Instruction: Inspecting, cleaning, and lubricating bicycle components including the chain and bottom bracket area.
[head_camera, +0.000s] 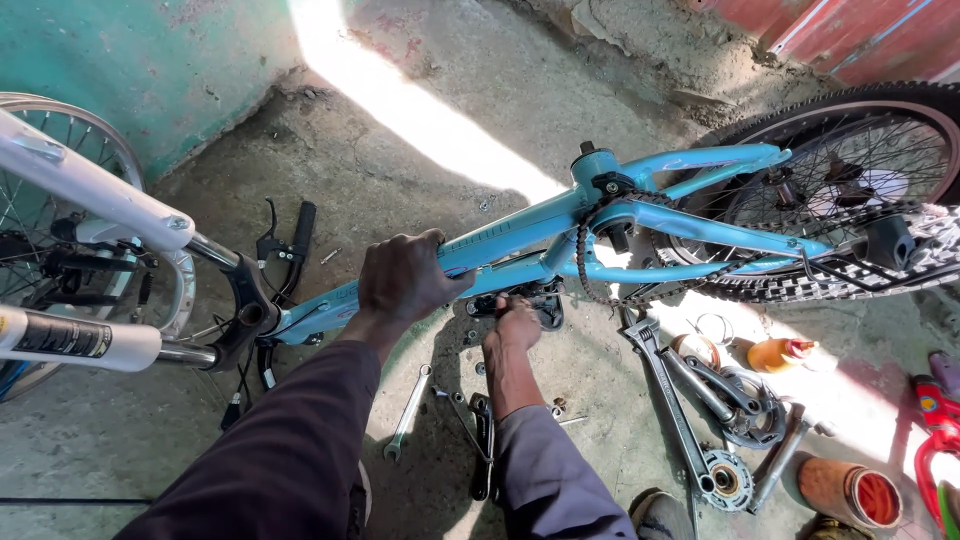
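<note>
A light blue bicycle frame (520, 232) lies upside down across the concrete floor. My left hand (405, 278) grips its down tube from above. My right hand (517, 325) reaches under the frame and closes on a small dark part (545, 300) just below the tube; what exactly the fingers pinch is hard to tell. A loose chain (600, 250) hangs around the bottom bracket (600, 185). The rear wheel (850, 190) sits at the right. At the left are a white suspension fork (90, 195) and the front wheel (70, 250).
Tools lie on the floor: a combination spanner (408, 410), a large pipe wrench (665, 400), a crankset with chainring (735, 395), a small orange bottle (780, 353) and an orange can (850, 490). A red tool (935, 420) is at the right edge. Walls stand behind.
</note>
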